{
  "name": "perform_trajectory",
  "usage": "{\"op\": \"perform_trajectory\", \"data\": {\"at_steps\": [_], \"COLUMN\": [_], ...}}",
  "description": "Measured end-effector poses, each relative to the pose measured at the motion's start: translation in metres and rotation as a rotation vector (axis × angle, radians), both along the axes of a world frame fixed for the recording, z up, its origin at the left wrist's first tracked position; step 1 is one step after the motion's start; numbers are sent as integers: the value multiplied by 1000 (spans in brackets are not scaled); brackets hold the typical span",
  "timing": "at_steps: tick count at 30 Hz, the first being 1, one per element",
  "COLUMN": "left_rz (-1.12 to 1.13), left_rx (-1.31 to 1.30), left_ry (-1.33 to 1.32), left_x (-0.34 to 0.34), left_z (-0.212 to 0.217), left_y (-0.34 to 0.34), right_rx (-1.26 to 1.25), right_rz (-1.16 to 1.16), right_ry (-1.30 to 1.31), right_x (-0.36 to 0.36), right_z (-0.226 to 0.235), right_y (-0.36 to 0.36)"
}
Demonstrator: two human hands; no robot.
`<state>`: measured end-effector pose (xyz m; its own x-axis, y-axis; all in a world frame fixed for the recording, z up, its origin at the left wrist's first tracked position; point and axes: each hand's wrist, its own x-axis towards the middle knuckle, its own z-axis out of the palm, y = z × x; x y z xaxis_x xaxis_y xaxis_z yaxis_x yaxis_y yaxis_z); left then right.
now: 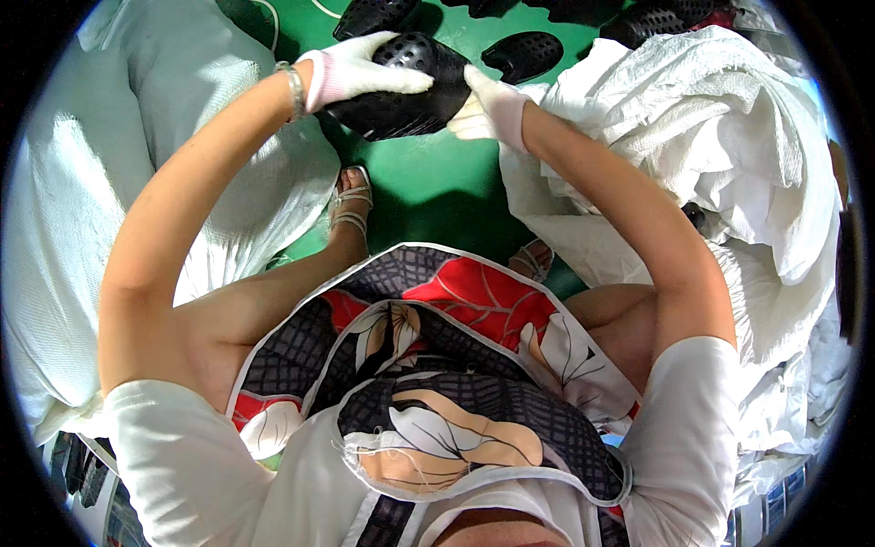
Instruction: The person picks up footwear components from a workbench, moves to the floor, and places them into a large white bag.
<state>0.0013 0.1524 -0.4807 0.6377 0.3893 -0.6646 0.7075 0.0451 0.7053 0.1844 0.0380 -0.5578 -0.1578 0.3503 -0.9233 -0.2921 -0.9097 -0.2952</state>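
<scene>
A glossy black clog (426,56), with small round holes in its upper, is held out in front of me at the far middle, above the green floor. Both of my hands wear white gloves with pink cuffs. My left hand (365,71) grips it from the left, thumb lying across the near part of the upper. On the other side my right hand (489,108) has its fingers closed against the right edge. Whether this is one clog or a pair pressed together I cannot tell. The underside is hidden.
Several similar black clogs lie on the green floor (428,191) beyond my hands, one clog (522,56) just right of them. A bulging white woven sack (219,137) stands at my left. Crumpled white sacking (711,128) is heaped at my right. A patterned apron (456,365) covers my lap.
</scene>
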Motion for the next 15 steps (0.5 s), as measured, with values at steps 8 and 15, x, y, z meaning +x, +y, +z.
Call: {"op": "perform_trajectory", "data": {"at_steps": [8, 15], "left_rz": [-100, -114], "left_rx": [312, 330], "left_ry": [94, 101], "left_x": [30, 24], "left_z": [-7, -13], "left_y": [-24, -25], "right_rx": [-18, 730], "right_rz": [426, 953], "right_ry": [-340, -1017], "right_x": [24, 73], "right_z": [-18, 21], "right_y": [4, 28]}}
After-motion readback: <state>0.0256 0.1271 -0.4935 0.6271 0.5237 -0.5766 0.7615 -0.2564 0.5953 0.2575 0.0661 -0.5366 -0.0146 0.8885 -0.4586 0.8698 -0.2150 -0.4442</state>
